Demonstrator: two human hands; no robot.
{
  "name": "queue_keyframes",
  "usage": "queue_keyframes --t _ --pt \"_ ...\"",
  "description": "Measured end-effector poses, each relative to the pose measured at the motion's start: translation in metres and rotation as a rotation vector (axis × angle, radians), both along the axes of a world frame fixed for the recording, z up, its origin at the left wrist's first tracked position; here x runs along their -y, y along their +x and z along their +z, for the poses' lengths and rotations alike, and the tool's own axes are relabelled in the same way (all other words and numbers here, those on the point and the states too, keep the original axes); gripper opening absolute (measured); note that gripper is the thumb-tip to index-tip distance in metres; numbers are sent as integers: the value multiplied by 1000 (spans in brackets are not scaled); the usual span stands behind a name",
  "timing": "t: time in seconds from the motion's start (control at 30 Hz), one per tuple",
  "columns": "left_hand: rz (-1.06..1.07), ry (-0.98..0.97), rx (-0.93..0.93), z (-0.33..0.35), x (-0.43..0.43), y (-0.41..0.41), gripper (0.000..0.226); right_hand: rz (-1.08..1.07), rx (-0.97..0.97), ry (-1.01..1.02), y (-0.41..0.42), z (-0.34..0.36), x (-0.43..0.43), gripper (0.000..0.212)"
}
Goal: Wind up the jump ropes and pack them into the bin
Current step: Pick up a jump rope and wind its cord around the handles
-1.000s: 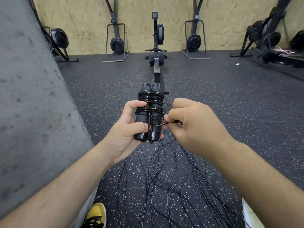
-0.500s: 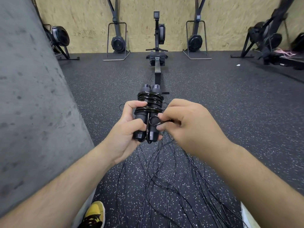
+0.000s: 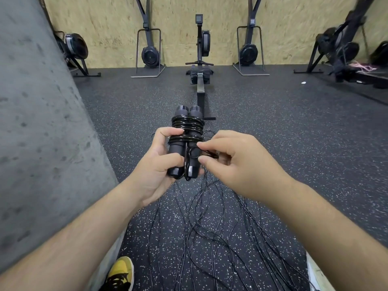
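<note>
Left hand (image 3: 155, 164): fingers and thumb curled round the lower half of a wound black jump rope bundle (image 3: 186, 131), which consists of two black cylindrical foam-grip handles held side by side, upright and tilted slightly away from the camera, with glossy black cord coiled several turns round their upper half. The bundle is held in the air at mid-frame, above the floor. Right hand (image 3: 237, 164): just beside the bundle on its right, forefinger and thumb pinching a short black loop of cord (image 3: 210, 153) that lies against the right-hand handle; the other fingers are curled loosely behind. Below both hands, many loose thin black cords (image 3: 210, 227) lie in overlapping lines on the dark speckled rubber floor (image 3: 273, 133), running toward the bottom edge. Containers: a pale flat-edged object (image 3: 315, 274) shows only as a corner at the lower right; whether it is a container, and what it holds, cannot be told. A grey pitted concrete surface (image 3: 42, 143) fills the left side. A yellow and black shoe (image 3: 119, 274) stands at the bottom edge. A black rowing machine (image 3: 200, 66) lies straight ahead, its rail pointing at the hands, in front of a chipboard wall (image 3: 100, 28).
</note>
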State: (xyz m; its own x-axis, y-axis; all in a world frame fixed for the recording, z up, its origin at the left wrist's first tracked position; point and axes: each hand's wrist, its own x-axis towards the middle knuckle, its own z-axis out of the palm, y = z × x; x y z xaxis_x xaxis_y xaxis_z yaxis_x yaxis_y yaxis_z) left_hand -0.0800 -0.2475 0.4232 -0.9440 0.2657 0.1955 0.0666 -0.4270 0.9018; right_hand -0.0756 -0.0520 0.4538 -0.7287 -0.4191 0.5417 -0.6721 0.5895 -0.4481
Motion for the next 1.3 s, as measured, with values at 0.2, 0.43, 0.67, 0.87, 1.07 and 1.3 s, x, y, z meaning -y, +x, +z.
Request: queue_keyframes --t 0.2,0.43,0.67,0.87,1.07,1.3 --pt "-63 40 -13 1 3 -1 59 -5 -67 3 -1 3 -6 6" --pt "-134 79 -5 2 4 0 58 9 -136 57 -2 4 -9 8" --pt "-127 119 6 5 6 1 59 126 6 -139 -6 -9 -3 8" --pt "-127 131 7 8 6 2 59 161 98 -454 -5 -25 8 3" --pt "-97 145 16 12 4 6 63 112 103 -591 -2 -31 20 13" --pt "-89 132 34 13 3 9 65 115 66 -572 -2 -28 24 14"
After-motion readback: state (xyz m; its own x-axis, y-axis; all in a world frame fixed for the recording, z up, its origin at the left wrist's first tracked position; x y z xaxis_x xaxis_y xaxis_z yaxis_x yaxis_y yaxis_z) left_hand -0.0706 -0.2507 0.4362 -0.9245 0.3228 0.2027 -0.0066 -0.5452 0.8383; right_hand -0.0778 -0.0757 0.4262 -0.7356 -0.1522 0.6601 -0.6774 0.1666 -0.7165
